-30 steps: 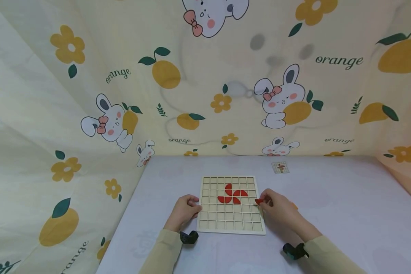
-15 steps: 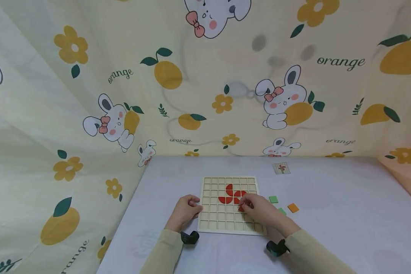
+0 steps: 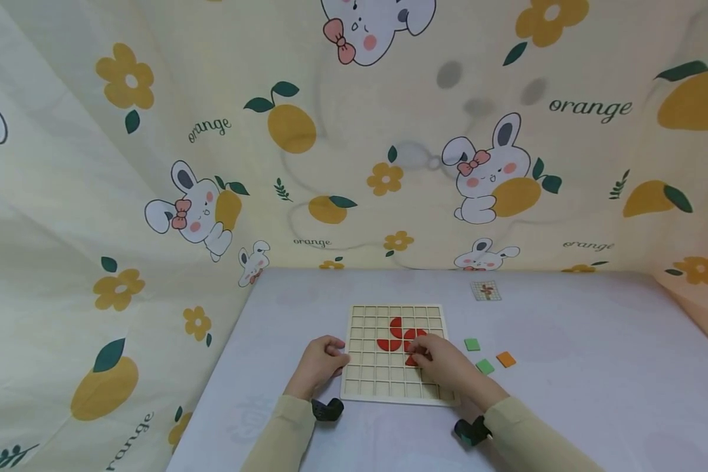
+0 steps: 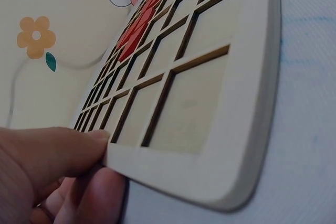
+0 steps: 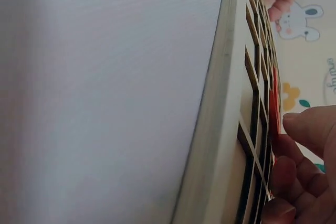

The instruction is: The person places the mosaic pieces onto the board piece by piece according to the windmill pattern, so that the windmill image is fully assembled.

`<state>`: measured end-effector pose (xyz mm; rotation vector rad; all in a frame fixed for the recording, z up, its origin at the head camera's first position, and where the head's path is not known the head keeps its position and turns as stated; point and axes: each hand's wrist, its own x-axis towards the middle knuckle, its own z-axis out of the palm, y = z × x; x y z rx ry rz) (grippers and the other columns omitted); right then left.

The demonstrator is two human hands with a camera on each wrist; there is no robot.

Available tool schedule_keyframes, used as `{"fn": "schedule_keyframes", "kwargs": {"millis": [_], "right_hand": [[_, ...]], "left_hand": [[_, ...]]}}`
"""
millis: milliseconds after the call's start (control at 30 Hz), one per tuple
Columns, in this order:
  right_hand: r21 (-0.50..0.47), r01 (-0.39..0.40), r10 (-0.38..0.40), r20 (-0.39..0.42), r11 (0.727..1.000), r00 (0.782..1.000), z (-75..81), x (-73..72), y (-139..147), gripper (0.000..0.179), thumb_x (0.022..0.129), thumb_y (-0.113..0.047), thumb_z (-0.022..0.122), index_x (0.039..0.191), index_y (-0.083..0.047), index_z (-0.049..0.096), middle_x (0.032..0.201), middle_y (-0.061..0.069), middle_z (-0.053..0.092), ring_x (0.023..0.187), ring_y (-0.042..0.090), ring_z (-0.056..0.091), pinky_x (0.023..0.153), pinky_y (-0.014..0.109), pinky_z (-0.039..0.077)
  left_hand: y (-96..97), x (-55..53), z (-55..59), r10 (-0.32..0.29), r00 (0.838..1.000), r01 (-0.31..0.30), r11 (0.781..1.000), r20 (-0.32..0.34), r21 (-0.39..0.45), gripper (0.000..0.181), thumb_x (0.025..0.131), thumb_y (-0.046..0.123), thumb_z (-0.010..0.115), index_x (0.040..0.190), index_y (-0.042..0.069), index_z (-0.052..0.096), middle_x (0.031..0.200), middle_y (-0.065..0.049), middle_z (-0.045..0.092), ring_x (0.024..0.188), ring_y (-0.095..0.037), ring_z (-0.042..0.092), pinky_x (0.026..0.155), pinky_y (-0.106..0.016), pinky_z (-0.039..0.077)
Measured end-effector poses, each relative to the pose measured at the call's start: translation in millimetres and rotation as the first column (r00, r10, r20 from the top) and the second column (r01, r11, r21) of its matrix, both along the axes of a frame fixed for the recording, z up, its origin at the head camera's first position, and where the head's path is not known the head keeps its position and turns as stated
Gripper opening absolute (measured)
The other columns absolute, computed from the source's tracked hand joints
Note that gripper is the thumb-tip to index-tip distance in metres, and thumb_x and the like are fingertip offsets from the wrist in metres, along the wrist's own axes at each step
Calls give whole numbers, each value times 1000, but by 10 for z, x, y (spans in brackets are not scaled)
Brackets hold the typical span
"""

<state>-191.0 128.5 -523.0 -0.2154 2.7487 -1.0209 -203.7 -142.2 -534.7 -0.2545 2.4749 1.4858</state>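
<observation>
A pale square grid board (image 3: 389, 398) lies on the table, with red curved tiles (image 3: 389, 345) forming a pinwheel-like figure near its middle. My left hand (image 3: 314, 364) holds the board's left edge; in the left wrist view the thumb (image 4: 63, 150) lies on the frame and the fingers (image 4: 102, 195) are at its side. Over the board, my right hand (image 3: 451, 366) pinches a small red tile (image 3: 411, 360) just below the figure. Its thumb (image 5: 310, 124) and curled fingers are close over the grid in the right wrist view, partly hiding the tiles.
Right of the board lie two green square tiles (image 3: 472, 344) and an orange square tile (image 3: 506, 358). A small pattern card (image 3: 486, 290) with a red figure rests farther back. Behind the table hangs a printed cloth (image 3: 354, 144).
My right hand has carried the red tile leftward from the board's right edge onto the grid, then shifted slightly more. The green tiles have come into view. My left hand keeps its place.
</observation>
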Motion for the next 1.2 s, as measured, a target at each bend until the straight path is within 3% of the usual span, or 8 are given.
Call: {"fn": "schedule_keyframes", "kwargs": {"millis": [200, 433, 767, 1200], "right_hand": [[32, 51, -50, -18, 998, 999, -7, 21, 16, 6, 92, -23, 75, 96, -22, 70, 91, -7, 63, 85, 13, 56, 82, 32, 54], [45, 44, -44, -11, 998, 999, -38, 38, 55, 8, 89, -25, 77, 91, -22, 70, 88, -6, 61, 82, 14, 53, 74, 31, 48], [68, 41, -39, -37, 997, 999, -35, 38, 27, 5, 91, -23, 76, 94, -27, 74, 103, -6, 68, 92, 14, 57, 89, 40, 54], [78, 49, -44, -53, 996, 998, 9, 58, -22, 3, 91, -19, 75, 93, -21, 73, 93, -8, 67, 83, 12, 56, 79, 34, 51]], "left_hand": [[-6, 12, 2, -9, 1000, 9, 1000, -10, -2, 27, 86, 7, 74, 111, 4, 66, 89, -9, 62, 74, -17, 61, 64, -26, 57], [-15, 17, 13, -17, 1000, 17, 1000, -24, 1, 26, 86, 6, 74, 111, 3, 66, 88, -9, 62, 74, -16, 61, 63, -26, 57], [-16, 11, 6, -21, 1000, 21, 1000, -21, 11, 26, 86, 6, 75, 110, 4, 66, 88, -8, 61, 73, -16, 60, 63, -25, 57], [-19, 5, 1, -18, 1000, 18, 1000, -15, 15, 27, 86, 6, 75, 111, 3, 66, 88, -8, 62, 74, -16, 60, 63, -25, 57]]}}
